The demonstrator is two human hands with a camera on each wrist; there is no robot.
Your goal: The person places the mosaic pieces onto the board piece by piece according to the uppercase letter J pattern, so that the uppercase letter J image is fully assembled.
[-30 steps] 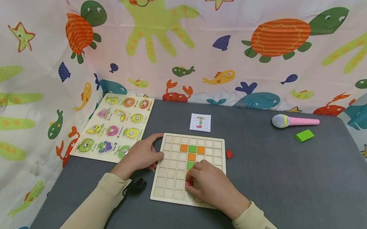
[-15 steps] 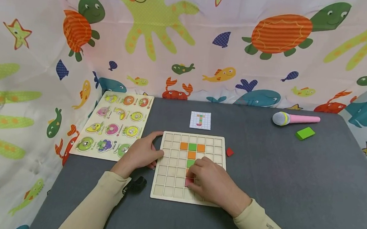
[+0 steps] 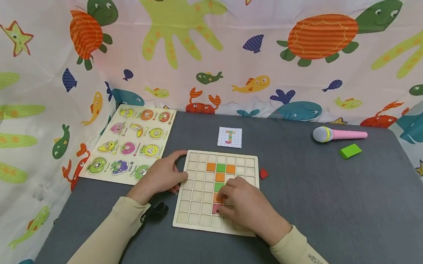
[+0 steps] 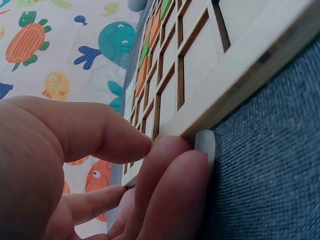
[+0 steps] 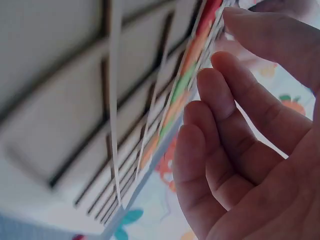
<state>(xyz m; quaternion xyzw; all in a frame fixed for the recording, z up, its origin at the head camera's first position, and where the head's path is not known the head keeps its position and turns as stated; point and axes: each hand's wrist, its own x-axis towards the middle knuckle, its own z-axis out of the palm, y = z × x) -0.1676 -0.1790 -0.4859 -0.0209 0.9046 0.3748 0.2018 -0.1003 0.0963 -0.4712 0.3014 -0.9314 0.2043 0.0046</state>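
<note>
A wooden grid board (image 3: 191, 196) lies on the dark table. Orange and green square tiles (image 3: 220, 177) form a T in its cells, with a pinkish-red tile (image 3: 215, 208) lowest in the column. My left hand (image 3: 161, 176) holds the board's left edge; in the left wrist view the thumb (image 4: 115, 135) meets the frame from above and the other fingers bunch against its side. My right hand (image 3: 245, 203) is over the board's lower right, its thumb at the pinkish-red tile. Seen from the right wrist, the fingers (image 5: 192, 150) are loosely bent and apart from the thumb, nothing between them.
A small red piece (image 3: 263, 174) lies right of the board. Behind it is a pattern card (image 3: 234, 142) printed with a J-like shape. A fruit puzzle board (image 3: 102, 140) lies left. A pink toy microphone (image 3: 349, 135) and a green block (image 3: 350, 151) are at the back right.
My right thumb and forefinger have drawn apart slightly, showing more of the orange and pinkish-red tiles. The left hand keeps its place on the board; the head view has shifted a little.
</note>
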